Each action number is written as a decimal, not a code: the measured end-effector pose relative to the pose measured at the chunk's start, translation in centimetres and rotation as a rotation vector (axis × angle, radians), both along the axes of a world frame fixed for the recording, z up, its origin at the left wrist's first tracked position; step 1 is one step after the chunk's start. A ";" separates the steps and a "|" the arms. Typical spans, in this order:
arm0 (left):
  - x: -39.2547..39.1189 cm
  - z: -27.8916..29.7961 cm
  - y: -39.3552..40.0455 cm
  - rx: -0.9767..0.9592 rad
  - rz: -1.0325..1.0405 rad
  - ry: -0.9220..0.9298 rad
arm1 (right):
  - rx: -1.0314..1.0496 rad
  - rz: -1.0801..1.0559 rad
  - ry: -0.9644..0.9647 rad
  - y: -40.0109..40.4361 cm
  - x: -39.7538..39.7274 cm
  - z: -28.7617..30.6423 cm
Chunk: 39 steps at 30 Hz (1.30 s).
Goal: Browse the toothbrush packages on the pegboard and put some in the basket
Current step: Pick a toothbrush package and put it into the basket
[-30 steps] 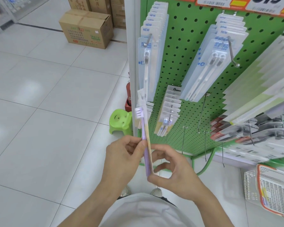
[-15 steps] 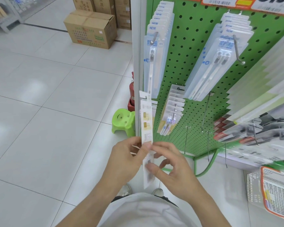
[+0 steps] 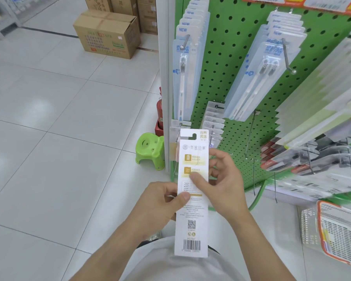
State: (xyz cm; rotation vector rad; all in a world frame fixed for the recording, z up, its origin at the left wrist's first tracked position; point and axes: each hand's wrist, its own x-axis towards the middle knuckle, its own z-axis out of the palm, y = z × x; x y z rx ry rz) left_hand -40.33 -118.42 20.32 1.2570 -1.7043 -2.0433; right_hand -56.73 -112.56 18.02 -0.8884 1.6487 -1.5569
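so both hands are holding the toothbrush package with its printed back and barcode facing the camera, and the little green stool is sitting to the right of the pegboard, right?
Not quite. The head view shows the green stool on the floor to the left of the pegboard, not the right. The rest holds: the left hand and right hand both hold the toothbrush package, printed back and barcode facing the camera.

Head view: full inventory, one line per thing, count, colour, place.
held toothbrush package: one, white card back with barcode, centre, in both hands.
pegboard: one, green, upper right.
hanging toothbrush packages: several rows, pale blue and clear, on pegboard hooks.
basket: one, white with orange rim, lower right.
stool: one, green, on floor by pegboard.
cardboard boxes: several, brown, top left floor.
fire extinguisher: one, red, behind post.
left hand: thumb pinches the package.
right hand: thumb on front, fingers behind.
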 end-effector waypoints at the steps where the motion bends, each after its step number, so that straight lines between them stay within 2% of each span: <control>1: 0.0 -0.1 0.1 0.002 -0.026 -0.005 | 0.003 -0.031 -0.014 -0.3 -0.1 0.1; 5: 0.1 -0.4 0.3 0.020 -0.093 -0.018 | -0.015 -0.117 -0.150 -1.3 -1.1 0.2; 10: 0.0 -0.6 -0.5 0.065 -0.095 -0.038 | 0.066 -0.021 -0.190 -1.6 -1.2 -0.6; 17: -1.7 -0.8 -3.7 -0.099 0.187 -0.002 | 0.102 0.126 -0.230 -1.4 0.3 -1.7; 23: -1.4 0.1 -5.5 -0.139 0.118 -0.038 | 0.087 0.281 -0.351 -0.5 -0.1 -1.5; 29: -1.3 0.9 -5.4 -0.201 0.050 -0.038 | 0.041 0.312 -0.475 0.1 0.0 -1.7; 39: -1.6 0.8 -5.0 -0.350 0.073 -0.068 | -0.003 0.389 -0.479 0.3 -0.1 -2.1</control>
